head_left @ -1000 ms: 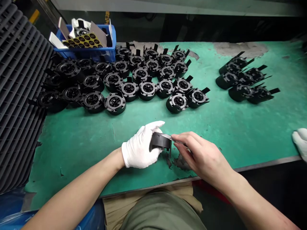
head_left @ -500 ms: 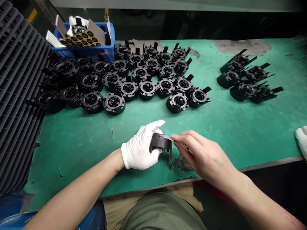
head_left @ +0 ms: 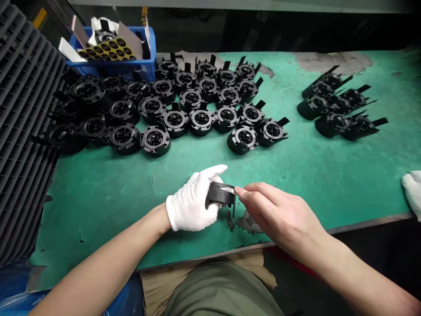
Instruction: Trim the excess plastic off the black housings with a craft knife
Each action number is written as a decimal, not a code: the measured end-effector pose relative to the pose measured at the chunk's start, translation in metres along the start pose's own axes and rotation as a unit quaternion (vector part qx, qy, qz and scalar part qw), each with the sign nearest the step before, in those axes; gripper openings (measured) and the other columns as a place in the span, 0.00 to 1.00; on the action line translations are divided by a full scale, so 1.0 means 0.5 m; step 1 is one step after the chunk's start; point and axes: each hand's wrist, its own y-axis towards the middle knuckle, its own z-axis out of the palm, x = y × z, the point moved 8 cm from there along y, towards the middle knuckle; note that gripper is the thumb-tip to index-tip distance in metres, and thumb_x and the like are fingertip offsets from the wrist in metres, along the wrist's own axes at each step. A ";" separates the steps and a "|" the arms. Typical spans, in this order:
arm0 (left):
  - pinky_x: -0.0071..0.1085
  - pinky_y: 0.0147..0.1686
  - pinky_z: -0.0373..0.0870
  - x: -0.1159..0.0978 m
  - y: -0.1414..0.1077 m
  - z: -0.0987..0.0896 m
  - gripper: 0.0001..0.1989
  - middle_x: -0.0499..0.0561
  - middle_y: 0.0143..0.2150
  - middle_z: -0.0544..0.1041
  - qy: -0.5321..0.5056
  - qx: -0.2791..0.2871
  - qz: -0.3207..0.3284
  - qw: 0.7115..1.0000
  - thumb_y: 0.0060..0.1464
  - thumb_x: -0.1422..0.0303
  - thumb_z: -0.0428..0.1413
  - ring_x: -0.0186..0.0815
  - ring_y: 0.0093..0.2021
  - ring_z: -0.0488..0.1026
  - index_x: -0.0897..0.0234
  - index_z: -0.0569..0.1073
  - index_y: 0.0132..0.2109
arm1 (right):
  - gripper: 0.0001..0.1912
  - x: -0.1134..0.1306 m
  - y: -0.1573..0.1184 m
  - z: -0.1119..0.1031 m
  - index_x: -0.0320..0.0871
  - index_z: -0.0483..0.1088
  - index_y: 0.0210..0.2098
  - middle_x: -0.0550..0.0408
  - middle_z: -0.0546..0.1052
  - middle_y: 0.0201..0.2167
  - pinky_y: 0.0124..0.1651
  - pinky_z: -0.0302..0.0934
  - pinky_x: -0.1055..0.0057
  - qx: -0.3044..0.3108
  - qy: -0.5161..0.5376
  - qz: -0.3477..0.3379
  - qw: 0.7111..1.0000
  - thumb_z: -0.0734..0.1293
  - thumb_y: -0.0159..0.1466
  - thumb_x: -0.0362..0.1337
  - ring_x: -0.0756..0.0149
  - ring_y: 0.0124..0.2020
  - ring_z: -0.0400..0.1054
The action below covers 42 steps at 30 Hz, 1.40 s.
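A white-gloved left hand [head_left: 192, 202] curls around a matte black plastic housing [head_left: 221, 194]; a bare right hand [head_left: 279, 215] pinches a thin steel blade [head_left: 227, 189] against it, above a scuffed green surface [head_left: 98, 219].

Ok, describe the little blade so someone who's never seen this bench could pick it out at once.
On the green workbench, below the rows of black parts, a white-gloved left hand holds one part. The blade is the small silver sliver against it, pinched in the bare right hand.
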 end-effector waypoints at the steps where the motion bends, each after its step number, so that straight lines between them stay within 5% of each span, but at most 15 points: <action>1: 0.55 0.63 0.80 0.000 0.000 0.000 0.51 0.60 0.62 0.77 -0.001 0.001 -0.001 1.000 0.57 0.75 0.59 0.50 0.56 0.80 0.57 0.46 0.81 | 0.09 0.001 -0.001 -0.001 0.43 0.69 0.58 0.49 0.83 0.45 0.31 0.61 0.68 -0.001 -0.003 -0.002 1.000 0.65 0.79 0.30 0.65 0.35 0.72; 14: 0.57 0.66 0.77 0.005 0.002 0.003 0.48 0.60 0.62 0.77 -0.032 0.027 -0.017 0.999 0.59 0.72 0.62 0.50 0.56 0.80 0.58 0.50 0.80 | 0.17 -0.013 -0.028 0.013 0.45 0.69 0.63 0.49 0.83 0.47 0.32 0.64 0.69 0.009 0.020 0.001 1.000 0.65 0.78 0.28 0.64 0.37 0.75; 18: 0.52 0.62 0.79 0.025 0.011 -0.001 0.31 0.58 0.59 0.79 -0.118 0.072 -0.078 0.987 0.73 0.59 0.56 0.47 0.55 0.80 0.59 0.60 0.76 | 0.16 -0.021 -0.027 0.019 0.45 0.68 0.62 0.49 0.82 0.47 0.34 0.65 0.70 0.005 0.029 0.006 1.000 0.66 0.77 0.27 0.65 0.38 0.75; 21: 0.45 0.60 0.80 0.038 0.025 -0.007 0.19 0.57 0.57 0.81 -0.179 0.046 -0.109 0.977 0.80 0.58 0.46 0.43 0.54 0.81 0.60 0.70 0.68 | 0.14 -0.019 -0.017 0.014 0.45 0.69 0.60 0.49 0.83 0.47 0.33 0.64 0.69 0.003 0.012 -0.010 1.000 0.66 0.78 0.28 0.65 0.38 0.75; 24: 0.42 0.64 0.79 0.036 0.036 -0.006 0.16 0.57 0.61 0.81 -0.214 0.028 -0.099 0.971 0.80 0.59 0.48 0.43 0.60 0.81 0.60 0.73 0.62 | 0.11 -0.004 -0.009 0.003 0.44 0.71 0.58 0.49 0.83 0.45 0.32 0.63 0.68 0.007 0.016 -0.049 0.999 0.67 0.78 0.28 0.64 0.37 0.75; 30: 0.43 0.68 0.78 0.039 0.033 -0.005 0.17 0.57 0.62 0.82 -0.207 0.025 -0.108 0.972 0.81 0.56 0.48 0.43 0.62 0.81 0.60 0.74 0.61 | 0.13 0.012 -0.019 -0.004 0.45 0.73 0.59 0.51 0.83 0.43 0.38 0.70 0.70 0.022 0.141 -0.089 0.986 0.64 0.79 0.28 0.66 0.37 0.77; 34: 0.42 0.66 0.79 0.043 0.031 -0.005 0.18 0.57 0.62 0.81 -0.201 0.024 -0.099 0.974 0.81 0.54 0.47 0.43 0.62 0.81 0.59 0.74 0.62 | 0.13 -0.023 -0.010 0.000 0.46 0.71 0.60 0.50 0.84 0.45 0.35 0.68 0.73 -0.027 0.104 -0.025 0.994 0.67 0.78 0.29 0.67 0.35 0.76; 42: 0.40 0.63 0.81 0.043 0.029 -0.004 0.17 0.57 0.61 0.82 -0.201 0.028 -0.107 0.973 0.81 0.56 0.47 0.41 0.59 0.82 0.60 0.73 0.62 | 0.09 -0.029 0.005 0.020 0.45 0.70 0.58 0.51 0.83 0.44 0.34 0.66 0.72 -0.031 0.065 -0.018 0.997 0.66 0.79 0.30 0.68 0.35 0.76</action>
